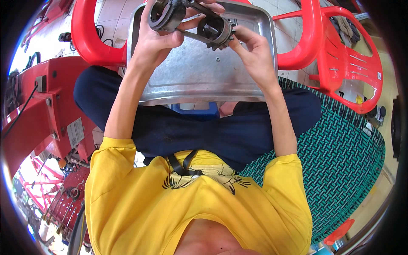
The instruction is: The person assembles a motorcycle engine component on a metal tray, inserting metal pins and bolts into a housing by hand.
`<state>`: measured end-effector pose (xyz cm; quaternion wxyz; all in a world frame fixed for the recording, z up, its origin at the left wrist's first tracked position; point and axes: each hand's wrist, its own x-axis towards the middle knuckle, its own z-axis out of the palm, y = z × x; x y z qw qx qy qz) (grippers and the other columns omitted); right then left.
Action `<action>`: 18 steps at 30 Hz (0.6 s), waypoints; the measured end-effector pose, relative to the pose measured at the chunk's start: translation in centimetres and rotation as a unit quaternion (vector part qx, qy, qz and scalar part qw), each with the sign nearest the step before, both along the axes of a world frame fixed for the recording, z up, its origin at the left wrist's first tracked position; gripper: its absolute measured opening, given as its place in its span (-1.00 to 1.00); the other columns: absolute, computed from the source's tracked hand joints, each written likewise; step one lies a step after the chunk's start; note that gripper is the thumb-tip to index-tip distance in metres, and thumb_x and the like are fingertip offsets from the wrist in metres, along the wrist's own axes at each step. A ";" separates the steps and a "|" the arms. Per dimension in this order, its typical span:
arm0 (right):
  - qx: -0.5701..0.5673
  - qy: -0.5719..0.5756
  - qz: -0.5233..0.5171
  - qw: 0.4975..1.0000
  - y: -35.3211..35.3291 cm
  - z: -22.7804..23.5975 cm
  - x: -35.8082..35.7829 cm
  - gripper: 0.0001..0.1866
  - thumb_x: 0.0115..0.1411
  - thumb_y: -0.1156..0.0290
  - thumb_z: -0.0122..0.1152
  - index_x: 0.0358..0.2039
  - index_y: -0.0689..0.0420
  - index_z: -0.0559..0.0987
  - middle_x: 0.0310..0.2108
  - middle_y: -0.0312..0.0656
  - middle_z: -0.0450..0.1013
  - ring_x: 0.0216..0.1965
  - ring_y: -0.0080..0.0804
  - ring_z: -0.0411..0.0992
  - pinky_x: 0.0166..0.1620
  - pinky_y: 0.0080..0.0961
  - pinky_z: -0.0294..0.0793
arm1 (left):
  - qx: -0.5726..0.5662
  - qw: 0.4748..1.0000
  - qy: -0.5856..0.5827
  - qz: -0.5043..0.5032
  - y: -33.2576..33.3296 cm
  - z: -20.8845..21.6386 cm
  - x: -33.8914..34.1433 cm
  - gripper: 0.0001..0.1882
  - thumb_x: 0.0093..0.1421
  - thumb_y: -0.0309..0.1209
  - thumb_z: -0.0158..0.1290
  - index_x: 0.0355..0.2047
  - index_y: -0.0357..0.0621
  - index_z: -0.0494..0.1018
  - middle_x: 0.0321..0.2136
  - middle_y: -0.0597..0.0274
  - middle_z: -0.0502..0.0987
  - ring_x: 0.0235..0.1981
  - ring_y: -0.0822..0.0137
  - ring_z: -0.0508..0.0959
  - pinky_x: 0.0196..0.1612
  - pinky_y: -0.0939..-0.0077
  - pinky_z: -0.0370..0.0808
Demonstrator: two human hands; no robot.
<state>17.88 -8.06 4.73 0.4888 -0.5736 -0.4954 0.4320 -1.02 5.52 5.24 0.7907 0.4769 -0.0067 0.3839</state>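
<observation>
A dark, greasy metal part is held up over a metal tray. It has two open rings joined by straight bars, and the right-hand ring has a notched rim. My left hand grips the left ring from below and behind, its thumb near the lower bar. On the other side, the thumb and fingers of my right hand pinch the notched rim's right edge. What lies between those fingertips is too small to make out. A small nut rests on the tray below.
Under the tray is a red plastic chair, its arms rising on both sides. A second red chair stands at the right. Red machinery fills the left side. I sit on a green woven seat.
</observation>
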 end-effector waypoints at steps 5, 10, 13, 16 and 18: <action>0.025 -0.022 -0.036 0.999 0.5 1.3 -0.9 -0.78 0.31 0.33 0.26 -0.16 0.21 0.67 -0.26 -0.28 0.64 -0.19 -0.59 0.49 0.02 -0.50 0.38 | -0.004 0.998 -0.057 -0.022 0.7 -1.7 -0.1 -0.11 -0.14 -0.23 0.53 0.19 -0.05 0.34 0.03 0.06 0.46 0.16 -0.12 0.47 0.17 -0.09 0.46; 0.055 -0.069 -0.025 0.996 0.3 0.0 -0.2 -0.75 0.21 0.35 0.36 -0.18 0.25 0.68 -0.28 -0.29 0.65 -0.21 -0.56 0.51 0.01 -0.49 0.40 | 0.009 0.996 -0.075 -0.051 0.8 -0.9 0.1 -0.13 -0.14 -0.25 0.53 0.17 -0.02 0.33 0.03 0.04 0.46 0.16 -0.11 0.48 0.15 -0.09 0.48; 0.058 -0.120 -0.028 0.991 0.3 1.3 -0.2 -0.77 0.14 0.39 0.41 -0.22 0.22 0.68 -0.31 -0.26 0.65 -0.23 -0.51 0.53 0.00 -0.46 0.40 | -0.004 0.996 -0.077 -0.036 0.6 -0.8 0.1 -0.15 -0.15 -0.26 0.54 0.12 -0.04 0.32 0.03 -0.02 0.46 0.15 -0.11 0.48 0.14 -0.09 0.50; 0.090 -0.241 -0.013 0.966 0.2 1.2 0.3 -0.75 0.04 0.41 0.47 -0.24 0.18 0.69 -0.30 -0.20 0.64 -0.24 -0.38 0.55 -0.02 -0.42 0.42 | -0.025 0.999 -0.044 -0.020 0.4 -0.8 -0.3 -0.15 -0.15 -0.26 0.54 0.10 -0.05 0.31 0.02 -0.03 0.46 0.14 -0.10 0.49 0.14 -0.09 0.50; 0.125 -0.322 -0.021 0.938 0.1 1.1 0.3 -0.73 -0.01 0.40 0.50 -0.27 0.16 0.70 -0.29 -0.17 0.64 -0.24 -0.29 0.55 -0.04 -0.39 0.43 | 0.004 0.998 -0.054 -0.031 0.7 -0.7 -0.1 -0.15 -0.17 -0.28 0.55 0.10 -0.05 0.32 0.02 -0.04 0.47 0.13 -0.09 0.50 0.15 -0.09 0.50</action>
